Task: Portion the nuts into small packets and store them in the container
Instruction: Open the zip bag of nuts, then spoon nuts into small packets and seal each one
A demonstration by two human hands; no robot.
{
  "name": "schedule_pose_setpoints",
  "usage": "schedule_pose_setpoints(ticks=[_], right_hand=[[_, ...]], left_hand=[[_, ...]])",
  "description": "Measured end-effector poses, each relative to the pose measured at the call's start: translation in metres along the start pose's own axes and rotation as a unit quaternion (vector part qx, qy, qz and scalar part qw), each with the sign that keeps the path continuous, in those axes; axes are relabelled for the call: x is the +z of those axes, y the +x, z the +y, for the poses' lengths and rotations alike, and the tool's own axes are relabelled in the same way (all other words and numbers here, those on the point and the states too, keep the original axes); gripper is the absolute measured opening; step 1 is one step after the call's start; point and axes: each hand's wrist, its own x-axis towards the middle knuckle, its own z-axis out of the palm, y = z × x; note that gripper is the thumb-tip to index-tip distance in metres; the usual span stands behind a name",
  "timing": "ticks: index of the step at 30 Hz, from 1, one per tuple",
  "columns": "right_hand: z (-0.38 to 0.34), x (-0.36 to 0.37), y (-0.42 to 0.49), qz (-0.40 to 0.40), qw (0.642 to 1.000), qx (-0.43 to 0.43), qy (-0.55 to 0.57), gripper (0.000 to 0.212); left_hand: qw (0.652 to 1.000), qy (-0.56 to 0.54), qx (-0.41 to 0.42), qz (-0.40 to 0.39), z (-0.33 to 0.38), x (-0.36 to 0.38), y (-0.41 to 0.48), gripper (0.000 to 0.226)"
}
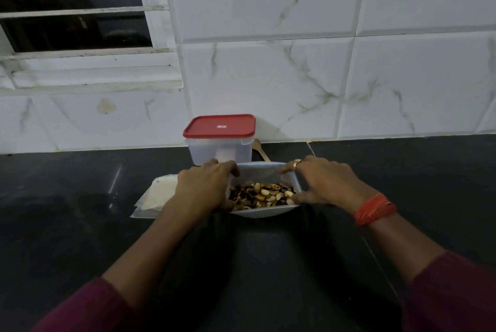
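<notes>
Standing at a dark table (80, 224) that runs along a wall of white marbled tiles (402, 76), a person holds a white tray (264, 212) with both hands. A window (75, 9) with white bars is at the upper left and looks dark. A clear container (218, 154) with a closed red lid (219, 125) stands at the back, against the wall, just behind the tray. The left hand (204, 186) grips the left side of the tray, with its fingers curled over the far rim. The right hand (324, 184) grips the right side in the same way. Mixed nuts (264, 194) fill the tray. Some thin pale packets (158, 194) lie flat on the table, just left of the tray and partly under the left wrist. A wooden spoon (259, 147) shows behind the container. The right wrist has an orange band (374, 209), and one finger has a ring (297, 162).
</notes>
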Motion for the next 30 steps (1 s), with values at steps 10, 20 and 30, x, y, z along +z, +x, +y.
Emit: schedule_pose_setpoints(ticks=[10,20,30], right_hand=[[0.027,0.014,0.051,0.171,0.913,0.051,0.368,0.007],[0.013,0.042,0.147,0.108,0.964,0.092,0.226,0.016],[0.012,0.054,0.149,0.231,0.930,0.143,0.249,0.014]], left_hand=[[0.903,-0.376,0.017,0.209,-0.016,0.008,0.022,0.014],[0.840,-0.485,-0.029,0.243,-0.039,0.020,0.035,0.019],[0.829,-0.504,-0.019,0.242,-0.038,0.009,0.034,0.029]])
